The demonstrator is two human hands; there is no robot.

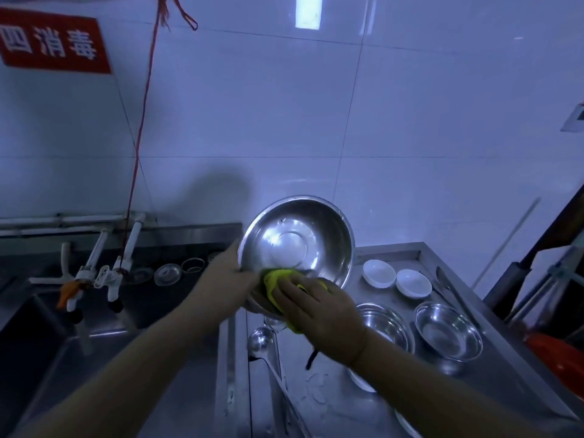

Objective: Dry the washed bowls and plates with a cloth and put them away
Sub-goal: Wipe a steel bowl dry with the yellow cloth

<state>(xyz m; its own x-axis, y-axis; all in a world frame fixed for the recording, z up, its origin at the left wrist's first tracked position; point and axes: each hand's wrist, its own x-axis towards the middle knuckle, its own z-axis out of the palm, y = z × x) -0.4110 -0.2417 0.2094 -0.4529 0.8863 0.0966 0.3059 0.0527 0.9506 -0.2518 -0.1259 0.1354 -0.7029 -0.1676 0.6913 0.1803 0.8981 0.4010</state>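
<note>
A large round steel bowl (297, 245) is held up in front of the tiled wall (316, 105), tilted so that its shiny inside and its flat circular bottom are turned toward the camera. Its left rim is gripped by the left hand (226, 273), whose thumb is laid over the edge while the fingers are hidden behind the bowl. A yellow cloth (278, 286) with a soft, fluffy texture is pressed against the lower rim of the bowl by the right hand (316, 308); the fingers are spread and bent over the cloth, so the cloth is held between hand and bowl.

Below the hands a stainless steel counter (505, 374) is seen, smooth and dull grey, with a raised edge at the back. Two small white bowls (379, 272), round and glossy, are placed side by side near the back edge. In front of them two smaller steel bowls (447, 331) are standing upright, and one of them is partly covered by the right wrist. A steel ladle (260, 338) with a deep round cup is lying under the raised bowl, and long metal utensils (445, 282) are lying just beside the white bowls.

On the left a dark steel sink (38, 327) is set, with white taps (91, 267) above it and a few glass lids (167, 274) leaned at its back. The wall is covered with big glossy white tiles; a red sign (53, 42) with white characters is fixed at the upper left, and a red string (142, 121) is hanging down to the taps.
</note>
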